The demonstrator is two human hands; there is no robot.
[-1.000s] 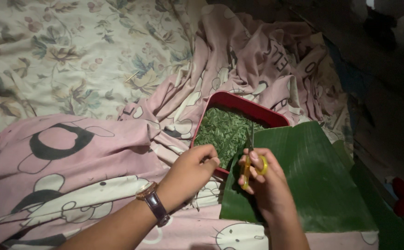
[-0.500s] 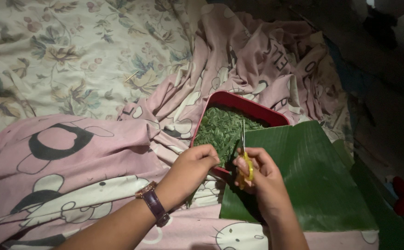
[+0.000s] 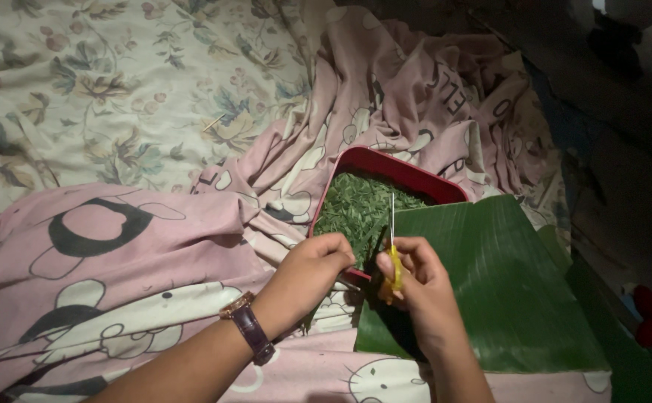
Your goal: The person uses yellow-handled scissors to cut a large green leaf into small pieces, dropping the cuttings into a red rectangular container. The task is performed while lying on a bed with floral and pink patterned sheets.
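Right hand (image 3: 415,287) closed around yellow-handled scissors (image 3: 393,246). Fingers (image 3: 385,265) curled through the yellow loops, thin blades poking up toward 12 o'clock, over the near edge of the red tray (image 3: 423,179). Blades look shut or almost shut; hard to tell in the dim light.

Left hand (image 3: 314,269) just at 9 o'clock of the right hand, very near it. Fingers (image 3: 341,254) bent and pinched together right beside the scissor blades. Maybe pinching a thin strip of leaf, but too small and dark to tell. Fingertips over the near rim of the tray. Brown watch (image 3: 247,325) on the left wrist.

Red tray at 12 o'clock of both hands, full of small green leaf bits (image 3: 352,205). Big flat green banana leaf (image 3: 505,291) at 3 o'clock of the right hand, lying under that hand and over the tray's right corner. Dark edge of the leaf hanging down between the two hands.

All of it sitting on a bed. Pink cartoon blanket (image 3: 117,254) bunched up under the tray and arms, spreading out to 9 o'clock and up to 12 o'clock. Flowery cream sheet (image 3: 117,82) farther off at 10 o'clock. Dark floor at 2 o'clock, too dim to make out.
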